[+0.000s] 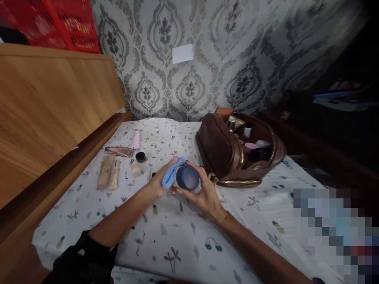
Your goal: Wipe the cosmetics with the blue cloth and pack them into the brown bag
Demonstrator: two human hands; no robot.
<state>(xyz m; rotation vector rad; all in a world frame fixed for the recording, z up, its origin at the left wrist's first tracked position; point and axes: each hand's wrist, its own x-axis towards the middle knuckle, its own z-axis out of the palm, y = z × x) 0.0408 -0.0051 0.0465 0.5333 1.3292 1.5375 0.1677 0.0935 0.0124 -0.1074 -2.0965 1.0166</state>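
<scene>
My left hand (159, 182) is closed on a folded blue cloth (170, 176), pressed to the side of a jar with a dark blue lid (187, 177). Around that jar wrap the fingers of my right hand (206, 194), holding it above the patterned sheet with the lid toward me. Left of my hands lie a small cream jar (136, 170), a black-lidded pot (140, 157), a beige tube (106, 172), a slim yellowish tube (115, 175), a rose-coloured tube (121, 151) and a pink tube (136, 139).
A brown toiletry bag (219, 148), unzipped and filled with cosmetics, stands right of my hands. Wooden furniture (59, 86) borders the left side, with a red plastic basket (50, 23) on top. Behind the white patterned sheet (160, 134) rises a papered wall (154, 71).
</scene>
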